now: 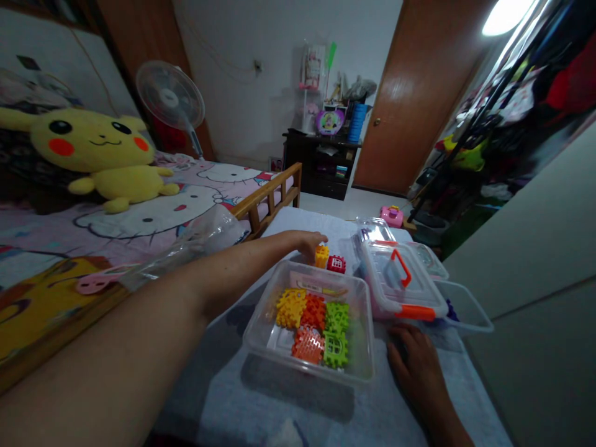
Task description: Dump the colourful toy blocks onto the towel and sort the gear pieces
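My left hand (308,244) reaches past the far side of a clear plastic box (251,332). Its fingers are closed on a yellow toothed building block (321,256), and part of the grip is hidden. Beside that block is a red building block (336,264) with a window grid. Stacked pieces lie in the box: yellow blocks (291,308), red-orange blocks (313,311), green blocks (337,317), an orange brick-patterned piece (308,345) and a green window piece (335,349). To the right of the box, my right hand (414,357) rests on the cloth, fingers loosely bent and apart, holding nothing.
A lidded clear case (395,279) with an orange handle stands right of the box. Beside it is another clear container (470,310) with dark blue pieces. A wooden bed rail (265,198) and a crinkled plastic bag (205,236) are at the left. Cloth (288,406) covers the table.
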Available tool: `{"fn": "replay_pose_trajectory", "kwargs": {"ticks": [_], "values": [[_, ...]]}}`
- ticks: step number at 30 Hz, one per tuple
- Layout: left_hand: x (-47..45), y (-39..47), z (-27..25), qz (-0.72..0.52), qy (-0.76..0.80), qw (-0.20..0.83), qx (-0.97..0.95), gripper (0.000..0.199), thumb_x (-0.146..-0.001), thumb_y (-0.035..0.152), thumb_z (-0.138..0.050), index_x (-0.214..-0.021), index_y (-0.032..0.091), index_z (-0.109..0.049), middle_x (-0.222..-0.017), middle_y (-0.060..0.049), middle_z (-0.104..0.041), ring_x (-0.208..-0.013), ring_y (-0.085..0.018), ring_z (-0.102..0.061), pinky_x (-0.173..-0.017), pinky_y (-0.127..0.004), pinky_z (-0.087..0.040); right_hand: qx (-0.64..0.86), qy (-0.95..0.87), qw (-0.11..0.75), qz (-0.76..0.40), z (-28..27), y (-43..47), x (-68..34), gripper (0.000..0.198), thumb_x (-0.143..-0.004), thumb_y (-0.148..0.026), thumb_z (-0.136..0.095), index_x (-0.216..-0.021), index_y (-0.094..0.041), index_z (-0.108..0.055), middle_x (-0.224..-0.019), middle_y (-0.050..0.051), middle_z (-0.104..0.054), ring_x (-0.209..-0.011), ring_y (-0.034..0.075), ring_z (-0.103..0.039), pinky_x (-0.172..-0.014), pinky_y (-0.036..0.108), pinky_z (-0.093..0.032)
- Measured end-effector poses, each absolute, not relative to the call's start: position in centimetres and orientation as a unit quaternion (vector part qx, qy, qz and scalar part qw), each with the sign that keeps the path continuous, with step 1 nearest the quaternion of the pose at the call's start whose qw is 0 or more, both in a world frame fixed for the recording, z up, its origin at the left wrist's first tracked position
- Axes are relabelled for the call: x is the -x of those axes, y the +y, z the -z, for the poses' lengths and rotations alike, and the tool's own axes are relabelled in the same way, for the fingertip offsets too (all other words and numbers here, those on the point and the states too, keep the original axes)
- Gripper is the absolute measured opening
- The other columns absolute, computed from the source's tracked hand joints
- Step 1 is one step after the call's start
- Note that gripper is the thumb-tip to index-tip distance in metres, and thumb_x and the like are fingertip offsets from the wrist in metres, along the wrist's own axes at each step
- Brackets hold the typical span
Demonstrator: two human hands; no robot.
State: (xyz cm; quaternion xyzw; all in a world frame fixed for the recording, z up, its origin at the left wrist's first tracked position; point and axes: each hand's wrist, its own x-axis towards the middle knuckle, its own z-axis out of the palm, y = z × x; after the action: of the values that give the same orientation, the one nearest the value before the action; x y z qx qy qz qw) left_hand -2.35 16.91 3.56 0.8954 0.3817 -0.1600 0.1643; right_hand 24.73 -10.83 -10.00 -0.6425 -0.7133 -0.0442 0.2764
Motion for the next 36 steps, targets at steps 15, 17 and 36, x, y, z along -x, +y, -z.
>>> {"fn": "replay_pose_trajectory", "kwargs": {"ticks": [15,17,36], "values": [[1.4,16.1,-2.2,0.179,0.358,0.126,-0.908,0.064,-0.060,0.032,-0.078,-0.119,0.015,-0.062,-0.117,-0.012,-0.070,-0.098,-0.028,-0.066,-0.084,-0.032,-0.053,0.660,-0.700,0.273,0.029,9.7,-11.0,-24.5,0.019,-0.090,-0.030,-0.052,-0.104,-0.021,-0.061,-0.110,0.012,-0.062,-0.101,0.028,-0.059,-0.090,0.049,-0.048],[1.3,15.9,-2.2,0.179,0.356,0.129,-0.908,0.061,-0.058,0.031,-0.079,-0.117,0.018,-0.064,-0.114,-0.009,-0.071,-0.098,-0.027,-0.066,-0.083,-0.031,-0.053,0.659,-0.701,0.271,0.030,9.6,-11.0,-24.4,0.019,-0.090,-0.029,-0.051,-0.104,-0.021,-0.061,-0.111,0.012,-0.062,-0.101,0.028,-0.058,-0.090,0.048,-0.048],[2.1,16.0,-4.4,0.166,0.379,0.104,-0.905,0.061,-0.065,0.033,-0.076,-0.120,0.015,-0.059,-0.120,-0.011,-0.068,-0.099,-0.024,-0.064,-0.083,-0.029,-0.050,0.660,-0.697,0.278,0.030,9.3,-10.9,-24.2,0.018,-0.089,-0.028,-0.051,-0.103,-0.021,-0.061,-0.109,0.011,-0.063,-0.099,0.028,-0.058,-0.089,0.048,-0.048]]}}
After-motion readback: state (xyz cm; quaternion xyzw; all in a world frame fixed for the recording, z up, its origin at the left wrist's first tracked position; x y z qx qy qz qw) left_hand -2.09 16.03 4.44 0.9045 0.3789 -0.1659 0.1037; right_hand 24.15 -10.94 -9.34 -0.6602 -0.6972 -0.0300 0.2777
